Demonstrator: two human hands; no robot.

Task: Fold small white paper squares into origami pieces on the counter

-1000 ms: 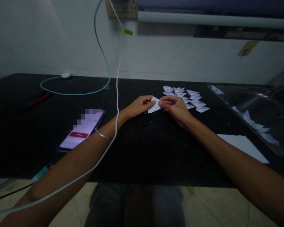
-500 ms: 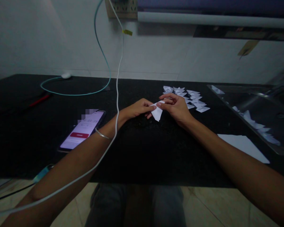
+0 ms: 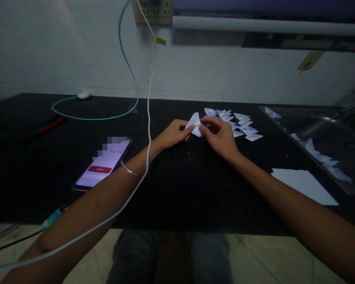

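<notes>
Both of my hands meet over the middle of a black countertop and pinch one small folded white paper piece. My left hand grips its left edge with thumb and fingers. My right hand holds its right side, fingers curled over it. The paper is lifted slightly off the counter, its point upward. Just beyond my right hand lies a cluster of several similar folded white paper pieces.
A lit phone lies left of my left forearm. A flat white sheet rests at the right, a metal sink holding paper scraps behind it. A white cable hangs over my left arm; a teal cable loops at the back left.
The folded paper has been turned in my fingers: half a second ago its point hung downward, now it points up and sits a little farther from me. Both hands shifted slightly forward.
</notes>
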